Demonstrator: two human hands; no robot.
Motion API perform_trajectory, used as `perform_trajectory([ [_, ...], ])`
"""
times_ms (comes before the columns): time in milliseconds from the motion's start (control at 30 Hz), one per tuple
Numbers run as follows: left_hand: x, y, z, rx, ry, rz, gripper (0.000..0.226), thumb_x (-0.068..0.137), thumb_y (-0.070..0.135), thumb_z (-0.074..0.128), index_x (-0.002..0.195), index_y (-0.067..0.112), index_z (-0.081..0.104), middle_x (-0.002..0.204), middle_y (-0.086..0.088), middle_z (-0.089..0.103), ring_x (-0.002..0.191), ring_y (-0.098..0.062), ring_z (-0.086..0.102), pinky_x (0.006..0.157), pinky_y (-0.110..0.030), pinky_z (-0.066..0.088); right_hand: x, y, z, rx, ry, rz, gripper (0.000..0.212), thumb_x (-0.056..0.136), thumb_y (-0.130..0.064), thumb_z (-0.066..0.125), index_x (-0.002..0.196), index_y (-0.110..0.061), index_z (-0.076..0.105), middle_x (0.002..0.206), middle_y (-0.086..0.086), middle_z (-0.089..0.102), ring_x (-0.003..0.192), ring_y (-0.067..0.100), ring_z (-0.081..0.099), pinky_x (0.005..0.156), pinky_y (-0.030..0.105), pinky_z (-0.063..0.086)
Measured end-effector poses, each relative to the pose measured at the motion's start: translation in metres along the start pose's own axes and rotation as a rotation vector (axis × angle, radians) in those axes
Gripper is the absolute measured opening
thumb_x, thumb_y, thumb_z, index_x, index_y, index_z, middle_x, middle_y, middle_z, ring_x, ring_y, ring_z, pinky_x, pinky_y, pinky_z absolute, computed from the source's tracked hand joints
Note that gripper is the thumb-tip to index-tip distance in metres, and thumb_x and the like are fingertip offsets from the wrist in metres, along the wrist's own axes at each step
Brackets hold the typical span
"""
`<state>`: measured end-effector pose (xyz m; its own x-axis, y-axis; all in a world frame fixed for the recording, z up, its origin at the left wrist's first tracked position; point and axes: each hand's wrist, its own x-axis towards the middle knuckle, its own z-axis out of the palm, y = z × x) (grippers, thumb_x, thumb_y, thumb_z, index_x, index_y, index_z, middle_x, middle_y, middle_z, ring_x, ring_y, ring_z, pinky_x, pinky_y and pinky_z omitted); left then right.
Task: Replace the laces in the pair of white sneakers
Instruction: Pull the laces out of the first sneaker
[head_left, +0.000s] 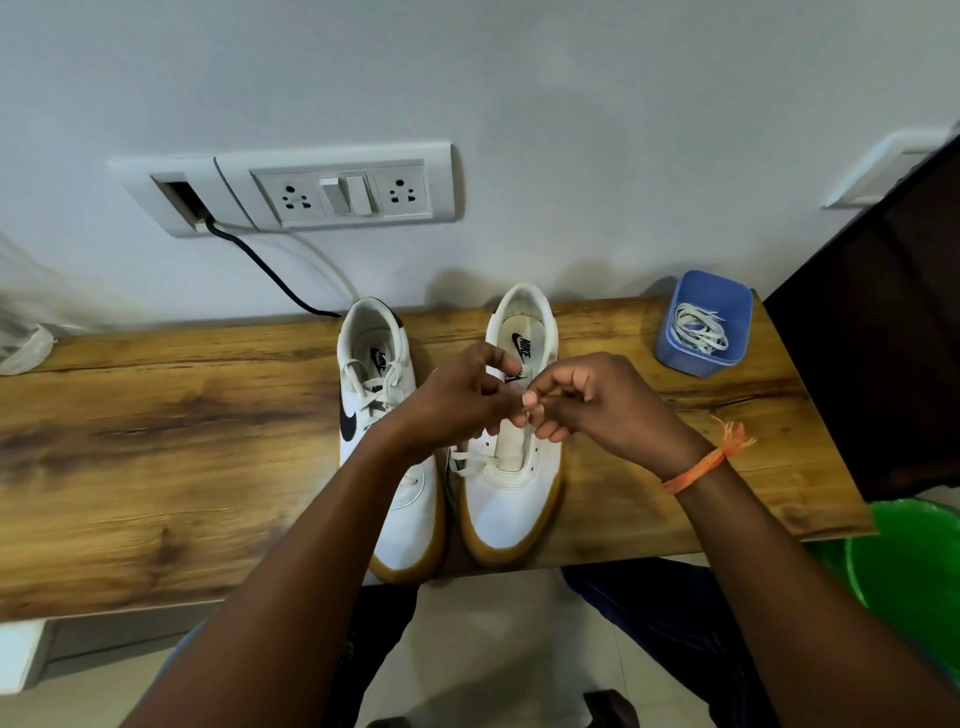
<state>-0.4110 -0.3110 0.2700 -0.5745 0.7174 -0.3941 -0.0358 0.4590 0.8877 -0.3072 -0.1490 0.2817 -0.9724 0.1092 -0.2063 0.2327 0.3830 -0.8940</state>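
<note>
Right sneaker (511, 467): on the table (156, 441), toe toward the person, most eyelets bare; a lace (467, 464) crosses only the lowest row near the toe.
Left sneaker (387, 415): just beside it, touching or nearly so at the toes, laced up to the collar.
Left hand (457, 400): over the right sneaker's tongue, fingers curled; grip appears pinched on a lace end, though the lace between the fingers is mostly hidden.
Right hand (592, 400): meets the left above the upper eyelets, fingertips pinched together; grasping the same lace by my reading, not certain.
Blue tub (704, 325): well apart to the right near the table's back edge, a bundle of white laces inside.
Stage (judged): right sneaker early in lacing, left one either done or not yet stripped; cannot tell which.
Risk, uneven ends: pulling one side harder would leave one tail short at the top.
Risk, skipped eyelet: both hands cover the eyelets, so a hole could be missed or crossed wrong.
Risk, twist: a flat lace fed blind may turn over and lie ridged.
Risk, shoe sliding: nothing pins the sneaker; a hard tug could drag it toward the table's near edge.
</note>
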Motion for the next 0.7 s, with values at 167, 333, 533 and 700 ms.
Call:
perform_trajectory([
  [167, -0.004, 0.001, -0.019, 0.128, -0.035, 0.049, 0.015, 0.092, 0.022, 0.068, 0.089, 0.008, 0.069, 0.068, 0.0, 0.068, 0.057, -0.012, 0.051, 0.055, -0.026, 0.044, 0.003, 0.043, -0.056, -0.388, 0.602, 0.126, 0.02, 0.087, -0.006, 0.056, 0.075, -0.016, 0.068, 0.073, 0.007, 0.07, 0.068, 0.026, 0.069, 0.067, 0.048, 0.059],
  [333, -0.005, 0.003, -0.023, 0.037, -0.057, 0.061, 0.018, 0.095, 0.019, 0.065, 0.087, 0.004, 0.07, 0.068, 0.0, 0.067, 0.051, -0.007, 0.046, 0.047, -0.017, 0.037, -0.006, 0.021, -0.053, -0.409, 0.57, 0.127, 0.028, 0.08, -0.002, 0.065, 0.105, -0.012, 0.073, 0.097, 0.006, 0.073, 0.082, 0.024, 0.07, 0.072, 0.035, 0.056],
  [533, -0.004, 0.016, -0.002, -0.117, -0.079, 0.16, 0.022, 0.098, 0.011, 0.059, 0.079, 0.002, 0.065, 0.061, 0.003, 0.06, 0.047, -0.001, 0.041, 0.048, -0.013, 0.033, 0.001, -0.012, 0.005, 0.048, 0.022, 0.045, 0.018, 0.086, 0.007, 0.063, 0.099, -0.004, 0.072, 0.086, 0.011, 0.074, 0.073, 0.024, 0.074, 0.066, 0.036, 0.06],
  [700, -0.004, 0.007, -0.018, 0.006, -0.016, 0.068, 0.019, 0.093, 0.023, 0.068, 0.085, 0.008, 0.075, 0.061, 0.004, 0.063, 0.049, -0.008, 0.039, 0.045, -0.016, 0.031, 0.0, 0.003, -0.034, 0.16, 0.286, 0.177, 0.012, 0.092, 0.007, 0.056, 0.097, 0.01, 0.066, 0.078, 0.023, 0.068, 0.062, 0.022, 0.071, 0.059, 0.032, 0.061],
])
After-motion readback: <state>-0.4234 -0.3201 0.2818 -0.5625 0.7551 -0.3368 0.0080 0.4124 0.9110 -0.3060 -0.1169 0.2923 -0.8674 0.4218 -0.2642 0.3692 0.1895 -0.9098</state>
